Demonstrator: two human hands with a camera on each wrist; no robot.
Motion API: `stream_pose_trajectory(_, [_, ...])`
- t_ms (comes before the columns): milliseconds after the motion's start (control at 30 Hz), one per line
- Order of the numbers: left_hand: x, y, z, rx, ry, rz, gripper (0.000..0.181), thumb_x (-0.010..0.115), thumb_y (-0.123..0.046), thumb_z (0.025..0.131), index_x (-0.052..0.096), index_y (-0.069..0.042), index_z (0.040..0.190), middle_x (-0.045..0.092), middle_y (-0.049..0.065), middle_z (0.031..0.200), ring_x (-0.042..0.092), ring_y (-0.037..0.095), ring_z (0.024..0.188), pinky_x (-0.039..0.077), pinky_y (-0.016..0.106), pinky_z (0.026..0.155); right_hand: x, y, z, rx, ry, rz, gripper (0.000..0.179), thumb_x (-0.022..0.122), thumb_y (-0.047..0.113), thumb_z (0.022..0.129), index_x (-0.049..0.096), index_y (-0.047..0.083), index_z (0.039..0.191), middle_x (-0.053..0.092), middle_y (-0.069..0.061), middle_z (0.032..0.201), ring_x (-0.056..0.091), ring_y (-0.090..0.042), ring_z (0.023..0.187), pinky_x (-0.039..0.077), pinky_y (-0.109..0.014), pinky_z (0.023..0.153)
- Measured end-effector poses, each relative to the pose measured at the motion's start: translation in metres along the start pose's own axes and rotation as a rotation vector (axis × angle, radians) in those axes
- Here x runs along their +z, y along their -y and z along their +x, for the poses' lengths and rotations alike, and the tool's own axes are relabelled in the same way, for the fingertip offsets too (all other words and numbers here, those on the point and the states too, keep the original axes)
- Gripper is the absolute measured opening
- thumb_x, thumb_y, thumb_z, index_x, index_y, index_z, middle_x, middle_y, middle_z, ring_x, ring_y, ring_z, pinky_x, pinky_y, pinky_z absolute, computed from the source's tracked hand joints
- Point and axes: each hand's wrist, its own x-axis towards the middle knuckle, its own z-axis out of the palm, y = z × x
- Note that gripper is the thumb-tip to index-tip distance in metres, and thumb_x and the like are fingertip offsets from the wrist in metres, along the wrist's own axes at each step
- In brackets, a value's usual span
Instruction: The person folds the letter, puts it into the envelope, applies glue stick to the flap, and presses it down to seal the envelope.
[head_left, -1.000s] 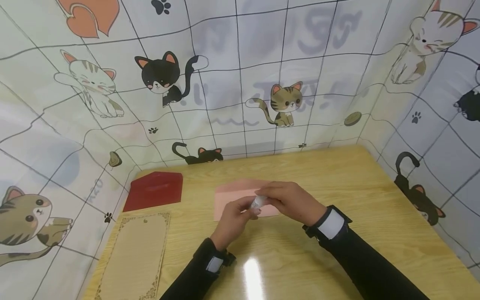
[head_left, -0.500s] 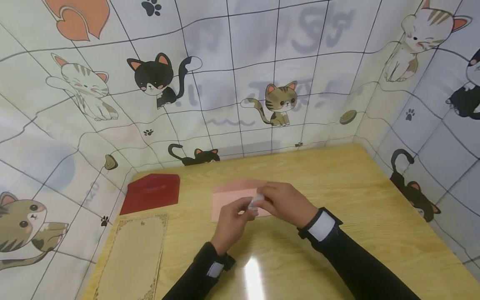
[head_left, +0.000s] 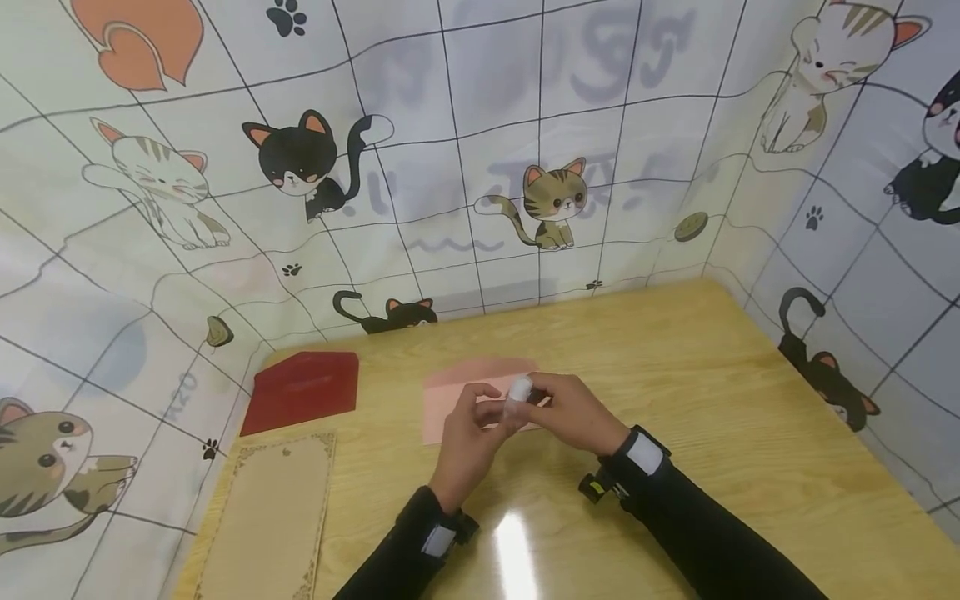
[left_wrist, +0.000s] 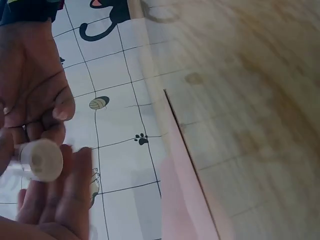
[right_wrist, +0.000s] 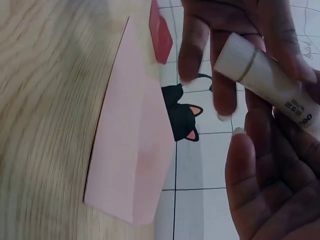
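Observation:
A small white glue stick (head_left: pixel 519 390) stands tilted between both hands, its white end uppermost in the head view. My left hand (head_left: pixel 467 442) holds its body between thumb and fingers, with a band and small print visible on it in the right wrist view. From the other side, my right hand (head_left: pixel 577 412) has curled fingers around the lower part of the glue stick (right_wrist: pixel 275 82). The glue stick's round end (left_wrist: pixel 46 161) faces the left wrist camera. Behind and below the hands lies a pink envelope (head_left: pixel 450 400), flap away from me, partly hidden by them.
A red envelope (head_left: pixel 303 392) lies at the back left of the wooden table (head_left: pixel 697 400). In front of it is a cream sheet of letter paper (head_left: pixel 266 517) with an ornate border. A cat-printed cloth wall (head_left: pixel 450 200) encloses the back and sides.
The right hand has shifted slightly and turned at the wrist, its fingers lower beside the glue stick. The glue stick's white upper end, earlier mostly covered, now shows. The head view has shifted slightly.

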Motion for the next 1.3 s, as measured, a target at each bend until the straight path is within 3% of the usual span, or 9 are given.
stream_pose_trajectory(200, [-0.007, -0.001, -0.003, -0.035, 0.040, 0.117, 0.052, 0.075, -0.040, 0.086, 0.043, -0.021, 0.122, 0.075, -0.004, 0.100, 0.066, 0.009, 0.093, 0.056, 0.041, 0.087, -0.037, -0.024, 0.011, 0.208, -0.038, -0.036, 0.037, 0.060, 0.049, 0.095, 0.066, 0.014, 0.106, 0.069, -0.006, 0.091, 0.064, -0.025, 0.081, 0.057, -0.047, 0.070])
stream_pose_trajectory(400, [-0.028, 0.003, -0.006, -0.059, -0.033, 0.216, 0.042, 0.071, -0.043, 0.088, 0.048, -0.026, 0.119, 0.073, -0.009, 0.100, 0.063, 0.002, 0.095, 0.052, 0.047, 0.092, -0.068, -0.072, 0.025, 0.443, 0.075, -0.304, 0.055, 0.066, 0.044, 0.091, 0.060, -0.003, 0.119, 0.067, -0.012, 0.089, 0.062, -0.020, 0.068, 0.054, -0.032, 0.057])
stream_pose_trajectory(533, [-0.037, 0.005, -0.004, -0.069, -0.044, 0.242, 0.037, 0.069, -0.041, 0.091, 0.049, -0.025, 0.117, 0.073, -0.008, 0.102, 0.062, 0.002, 0.097, 0.051, 0.047, 0.094, -0.070, -0.093, 0.026, 0.496, 0.119, -0.441, 0.054, 0.071, 0.042, 0.087, 0.061, -0.005, 0.112, 0.064, -0.011, 0.083, 0.057, -0.019, 0.063, 0.048, -0.030, 0.052])
stream_pose_trajectory(633, [-0.041, 0.007, -0.002, -0.065, -0.062, 0.260, 0.034, 0.068, -0.037, 0.092, 0.049, -0.024, 0.117, 0.073, -0.007, 0.103, 0.062, 0.003, 0.097, 0.051, 0.049, 0.094, -0.069, -0.095, 0.027, 0.478, 0.118, -0.505, 0.050, 0.072, 0.039, 0.085, 0.062, -0.005, 0.106, 0.063, -0.010, 0.080, 0.056, -0.020, 0.062, 0.046, -0.030, 0.052])
stream_pose_trajectory(900, [-0.062, 0.007, 0.003, -0.123, -0.068, 0.383, 0.041, 0.069, -0.032, 0.091, 0.051, -0.015, 0.123, 0.069, 0.001, 0.114, 0.060, 0.013, 0.105, 0.051, 0.048, 0.093, -0.070, -0.087, 0.031, 0.449, 0.100, -0.621, 0.078, 0.069, 0.056, 0.084, 0.052, -0.004, 0.130, 0.069, -0.020, 0.102, 0.060, -0.026, 0.076, 0.049, -0.036, 0.058])
stream_pose_trajectory(1000, [-0.074, 0.006, 0.018, -0.111, -0.052, 0.561, 0.050, 0.073, -0.032, 0.087, 0.051, -0.013, 0.128, 0.062, 0.009, 0.127, 0.055, 0.022, 0.114, 0.050, 0.048, 0.096, -0.067, -0.080, 0.040, 0.396, 0.015, -0.693, 0.093, 0.069, 0.067, 0.078, 0.045, 0.002, 0.140, 0.064, -0.027, 0.118, 0.062, -0.036, 0.091, 0.055, -0.048, 0.061])
stream_pose_trajectory(1100, [-0.083, 0.012, 0.045, -0.020, -0.065, 0.794, 0.070, 0.082, -0.031, 0.079, 0.048, -0.010, 0.136, 0.051, 0.016, 0.140, 0.047, 0.031, 0.125, 0.046, 0.053, 0.101, -0.052, -0.076, 0.058, 0.241, -0.038, -0.747, 0.099, 0.073, 0.065, 0.076, 0.038, 0.007, 0.148, 0.052, -0.028, 0.137, 0.053, -0.044, 0.114, 0.054, -0.060, 0.080])
stream_pose_trajectory(1200, [-0.084, 0.027, 0.069, 0.022, -0.034, 1.016, 0.100, 0.089, -0.040, 0.068, 0.036, -0.011, 0.148, 0.038, 0.018, 0.153, 0.032, 0.039, 0.137, 0.040, 0.063, 0.105, -0.025, -0.071, 0.072, 0.076, 0.051, -0.763, 0.103, 0.078, 0.056, 0.075, 0.030, 0.008, 0.153, 0.040, -0.024, 0.151, 0.037, -0.044, 0.133, 0.042, -0.065, 0.102])
stream_pose_trajectory(1300, [-0.080, 0.044, 0.078, 0.029, 0.069, 1.116, 0.119, 0.090, -0.047, 0.062, 0.024, -0.011, 0.155, 0.035, 0.019, 0.155, 0.024, 0.043, 0.141, 0.033, 0.072, 0.105, 0.002, -0.065, 0.078, 0.013, 0.202, -0.779, 0.106, 0.078, 0.050, 0.077, 0.022, 0.009, 0.156, 0.036, -0.019, 0.156, 0.030, -0.036, 0.140, 0.031, -0.065, 0.111])
